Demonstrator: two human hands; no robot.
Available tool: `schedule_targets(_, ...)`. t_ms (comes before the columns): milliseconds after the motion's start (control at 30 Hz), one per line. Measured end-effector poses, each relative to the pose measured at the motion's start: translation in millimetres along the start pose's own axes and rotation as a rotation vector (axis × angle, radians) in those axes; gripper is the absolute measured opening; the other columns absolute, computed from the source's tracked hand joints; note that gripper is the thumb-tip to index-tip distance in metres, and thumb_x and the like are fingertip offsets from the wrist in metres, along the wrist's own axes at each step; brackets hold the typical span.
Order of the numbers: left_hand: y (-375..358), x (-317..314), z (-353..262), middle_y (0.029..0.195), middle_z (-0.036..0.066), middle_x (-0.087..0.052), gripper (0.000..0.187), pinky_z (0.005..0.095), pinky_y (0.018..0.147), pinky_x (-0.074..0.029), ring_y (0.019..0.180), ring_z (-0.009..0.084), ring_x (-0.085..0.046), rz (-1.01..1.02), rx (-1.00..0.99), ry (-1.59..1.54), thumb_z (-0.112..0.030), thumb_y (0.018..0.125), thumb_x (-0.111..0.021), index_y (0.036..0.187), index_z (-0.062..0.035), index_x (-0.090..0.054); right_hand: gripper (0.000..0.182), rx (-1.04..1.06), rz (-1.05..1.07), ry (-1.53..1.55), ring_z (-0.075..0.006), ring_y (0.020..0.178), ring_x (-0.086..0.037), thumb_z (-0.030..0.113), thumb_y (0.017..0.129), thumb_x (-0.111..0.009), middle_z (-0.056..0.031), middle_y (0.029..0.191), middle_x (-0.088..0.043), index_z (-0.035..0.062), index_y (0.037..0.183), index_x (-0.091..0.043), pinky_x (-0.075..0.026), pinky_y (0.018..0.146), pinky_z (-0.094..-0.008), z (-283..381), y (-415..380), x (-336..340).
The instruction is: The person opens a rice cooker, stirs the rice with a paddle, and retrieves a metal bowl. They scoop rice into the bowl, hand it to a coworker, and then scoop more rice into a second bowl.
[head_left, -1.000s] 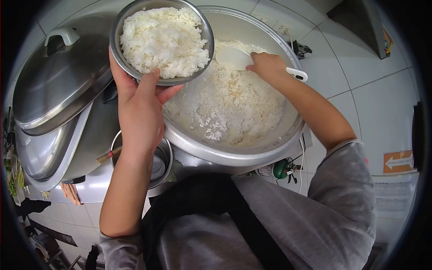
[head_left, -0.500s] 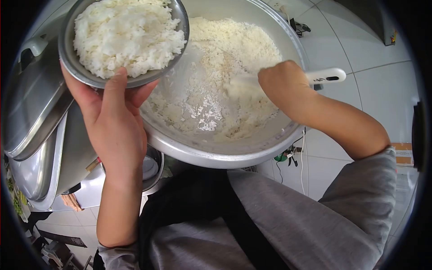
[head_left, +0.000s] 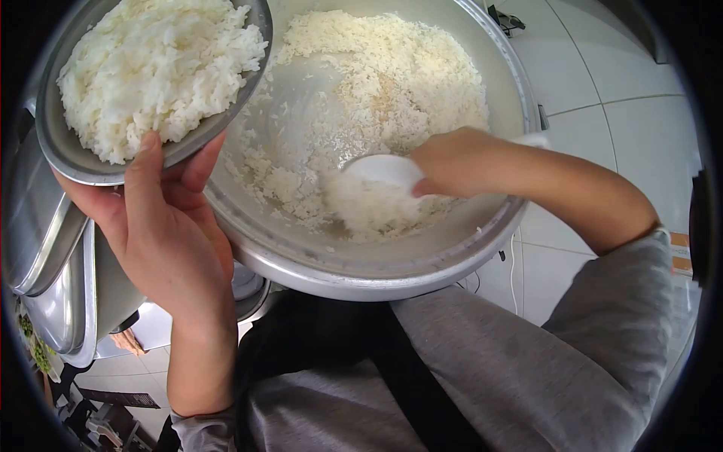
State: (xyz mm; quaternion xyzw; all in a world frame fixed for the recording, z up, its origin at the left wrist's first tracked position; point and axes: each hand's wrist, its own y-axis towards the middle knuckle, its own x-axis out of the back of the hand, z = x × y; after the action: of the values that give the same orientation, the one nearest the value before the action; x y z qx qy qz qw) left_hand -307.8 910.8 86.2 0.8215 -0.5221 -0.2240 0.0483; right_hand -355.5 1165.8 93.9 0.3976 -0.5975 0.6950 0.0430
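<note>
My left hand [head_left: 154, 218] holds a metal bowl [head_left: 252, 87] from below, thumb over its rim. White cooked rice [head_left: 154, 64] is heaped above the bowl's edge. Inside the large metal pot [head_left: 331, 282], my right hand [head_left: 452, 162] grips a white rice paddle [head_left: 388, 172]. The paddle's blade is down in the rice at the near side of the pot, slightly blurred. More rice [head_left: 422, 68] lies banked along the pot's far and right sides. A thin scatter of grains covers the pot floor on the left.
Large metal lids [head_left: 56, 286] stand at the left, beside the pot. Beneath the pot's near left edge sits a round metal container [head_left: 252, 290]. A white cable [head_left: 513, 275] hangs at the right above the tiled floor [head_left: 580, 143].
The bowl and my left hand have shifted left. My right hand has moved down and left, bringing the paddle's blade to the rice at the pot's near side.
</note>
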Motion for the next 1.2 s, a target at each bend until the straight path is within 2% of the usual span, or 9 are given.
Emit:
schedule_targets(167,0.1,-4.2,-3.3,0.141,0.016,-0.042,0.063,0.0413,0.087,-0.059,0.117,0.0287,-0.057,-0.021,-0.036,-0.025,0.005,0.093,-0.044,0.149,-0.0153,-0.021,0.033,0.175,-0.21,0.432,-0.0359,0.086,-0.067,0.027,0.098,-0.053,-0.0211,0.091,-0.067,-0.0006,0.114,-0.059,-0.05,0.077,-0.0454,46.9,17.1,9.3)
schedule_targets(400,3.0,-3.3,-9.8,0.141,0.013,-0.041,0.07,0.0372,0.08,-0.061,0.113,0.0262,-0.059,-0.02,0.045,-0.171,0.005,0.091,-0.043,0.151,-0.0209,-0.016,0.034,0.268,0.01,0.738,-0.0107,0.05,-0.051,0.029,0.097,-0.053,-0.0031,0.063,-0.052,0.0003,0.116,-0.055,-0.043,0.048,-0.0279,25.9,-28.3,35.4)
schedule_targets(700,-6.9,-7.8,-33.6,0.145,0.01,-0.035,0.076,0.0315,0.074,-0.061,0.119,0.024,-0.055,0.16,0.306,-0.26,0.001,0.091,-0.04,0.153,-0.0275,-0.005,0.031,0.091,-0.246,1.092,-0.0108,0.053,-0.05,0.024,0.095,-0.05,-0.0038,0.067,-0.054,0.0002,0.113,-0.057,-0.046,0.053,-0.0279,-6.9,-141.1,65.6)
schedule_targets(833,-27.7,-24.8,-42.4,0.141,0.015,-0.041,0.071,0.034,0.074,-0.064,0.111,0.029,-0.062,0.269,0.356,-0.298,0.002,0.089,-0.038,0.151,-0.0215,-0.013,0.025,0.157,-0.843,0.774,-0.0184,0.069,-0.064,0.008,0.091,-0.049,-0.0109,0.08,-0.063,0.0023,0.116,-0.049,-0.051,0.06,-0.0316,9.3,-119.8,58.9)
schedule_targets(900,-32.2,-32.8,-46.9,0.142,0.016,-0.041,0.072,0.0333,0.075,-0.064,0.111,0.0299,-0.063,0.278,0.371,-0.325,0.002,0.089,-0.038,0.152,-0.022,-0.011,0.031,-0.007,-1.309,-0.045,-0.0308,0.083,-0.066,0.006,0.089,-0.05,-0.0214,0.094,-0.064,0.0028,0.12,-0.045,-0.052,0.066,-0.0408,16.9,-87.3,43.0)
schedule_targets(933,-32.5,-34.3,-48.9,0.142,0.016,-0.041,0.071,0.033,0.075,-0.064,0.111,0.0301,-0.063,0.293,0.403,-0.347,0.002,0.09,-0.037,0.152,-0.0217,-0.011,0.035,0.035,-1.334,-0.08,-0.0389,0.081,-0.065,0.004,0.088,-0.049,-0.0249,0.093,-0.064,0.0041,0.122,-0.044,-0.051,0.067,-0.0474,21.0,-84.3,43.4)
schedule_targets(1067,-30.7,-34.4,-49.2,0.143,0.016,-0.039,0.073,0.0327,0.077,-0.063,0.115,0.0288,-0.06,0.278,0.401,-0.344,0.002,0.089,-0.037,0.152,-0.0233,-0.009,0.035,-0.093,-1.41,0.009,-0.0354,0.071,-0.066,0.012,0.087,-0.055,-0.0185,0.078,-0.065,0.0031,0.119,-0.047,-0.052,0.064,-0.0443,32.4,-113.6,52.2)
schedule_targets(1133,-31.2,-33.0,-46.4,0.144,0.014,-0.038,0.076,0.0323,0.076,-0.062,0.117,0.0271,-0.059,0.275,0.421,-0.35,0.002,0.089,-0.038,0.152,-0.0261,-0.007,0.035,-0.18,-1.029,-0.019,-0.035,0.07,-0.065,0.015,0.088,-0.056,-0.0149,0.075,-0.066,0.0032,0.12,-0.048,-0.052,0.065,-0.0452,53.1,-111.8,45.6)
schedule_targets(1200,-27.1,-32.1,-44.1,0.144,0.014,-0.038,0.076,0.0328,0.076,-0.062,0.116,0.028,-0.059,0.279,0.438,-0.404,0.002,0.088,-0.038,0.152,-0.0254,-0.007,0.037,-0.14,-1.098,0.016,-0.0351,0.071,-0.066,0.017,0.088,-0.056,-0.0154,0.077,-0.066,0.0023,0.121,-0.048,-0.052,0.065,-0.0457,46.8,-110.1,50.1)
